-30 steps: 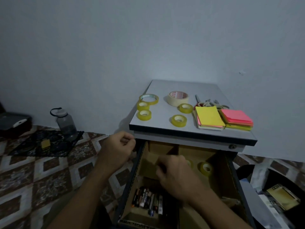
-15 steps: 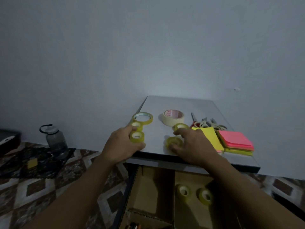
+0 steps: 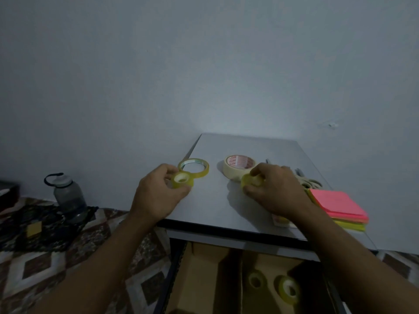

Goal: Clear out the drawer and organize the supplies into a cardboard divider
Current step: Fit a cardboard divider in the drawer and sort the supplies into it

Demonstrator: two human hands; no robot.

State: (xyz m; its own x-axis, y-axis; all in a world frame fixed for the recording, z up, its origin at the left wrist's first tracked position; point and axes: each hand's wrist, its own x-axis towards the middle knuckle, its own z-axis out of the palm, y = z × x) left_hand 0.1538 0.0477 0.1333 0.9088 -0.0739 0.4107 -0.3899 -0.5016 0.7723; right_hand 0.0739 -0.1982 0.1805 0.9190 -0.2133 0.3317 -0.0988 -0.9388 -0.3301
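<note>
Now, w/ the left hand (image 3: 162,196) pinching a small yellow roll (image 3: 181,180) at mid-frame & the right hand (image 3: 277,192) curled round a second yellow roll (image 3: 250,181) just right of it, lift both clear – then lower them gently into the cardboard divider (image 3: 204,270) at bottom centre, beside the two rolls (image 3: 289,290) lying there.

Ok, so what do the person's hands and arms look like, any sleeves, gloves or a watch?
The left hand and right hand are bare, with no gloves. The left forearm and right forearm are uncovered to the frame's edge, so no sleeves show. No watch, bracelet or ring is visible, though the dim light could hide a thin ring.
</note>
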